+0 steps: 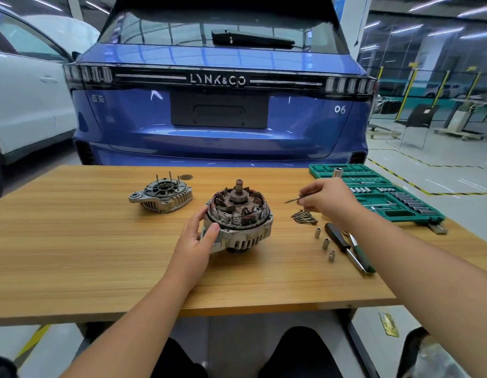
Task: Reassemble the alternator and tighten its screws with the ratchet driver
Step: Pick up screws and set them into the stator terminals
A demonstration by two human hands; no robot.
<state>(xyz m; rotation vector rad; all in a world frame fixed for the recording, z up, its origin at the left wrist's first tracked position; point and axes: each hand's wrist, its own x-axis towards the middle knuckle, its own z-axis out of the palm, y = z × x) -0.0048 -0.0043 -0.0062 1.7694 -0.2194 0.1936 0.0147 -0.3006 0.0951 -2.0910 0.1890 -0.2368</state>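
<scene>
The open alternator body [241,223], with copper windings and its rotor shaft pointing up, stands in the middle of the wooden table [86,255]. My left hand [197,237] grips its left side. The separate rear cover [161,195] lies to the back left, its studs pointing up. My right hand [328,199] pinches one long screw [292,199] above a pile of screws [305,216]. The ratchet driver [346,248] with a black handle lies at the right, close under my right forearm.
Three small sockets [324,244] stand in a row left of the driver. A green socket set case [378,196] lies open at the table's back right corner. A blue car [220,99] is parked right behind the table, a white car at the left.
</scene>
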